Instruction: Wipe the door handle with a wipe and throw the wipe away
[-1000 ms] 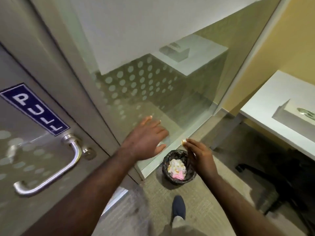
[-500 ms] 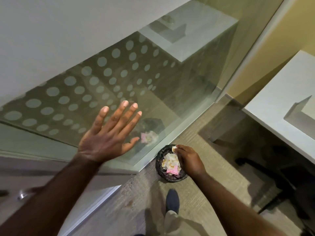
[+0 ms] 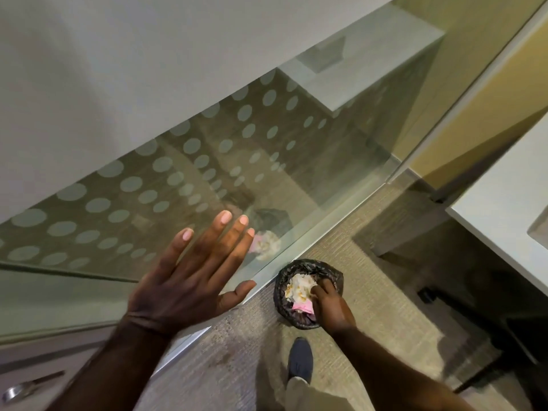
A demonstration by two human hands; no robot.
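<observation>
I see the right hand (image 3: 329, 307) reaching down into the small bin (image 3: 308, 292), a round basket lined with a dark bag that stands on the carpet just beside the foot of the glass partition (image 3: 207, 173). Its fingers (image 3: 321, 287) curl into the crumpled white paper piled there, touching it. I cannot tell whether the wipe is pinched between them or already dropped; no single piece stands out from the heap of white and pink scraps (image 3: 299, 289), so the hand's grip is unclear to me.

The left hand (image 3: 192, 271) is open, fingers spread, empty, held flat against or just in front of the dotted glass, well to the left of the bin and higher.

What the coming move turns on, I judge: the bin's mouth lies straight below the right hand, facing up, so letting go needs only the fingers to loosen and the hand to lift clear vertically. The right hand is the nearer by far; the left serves as a brace.

The door handle (image 3: 26, 388) shows only as a metal end at the lower left edge.
</observation>
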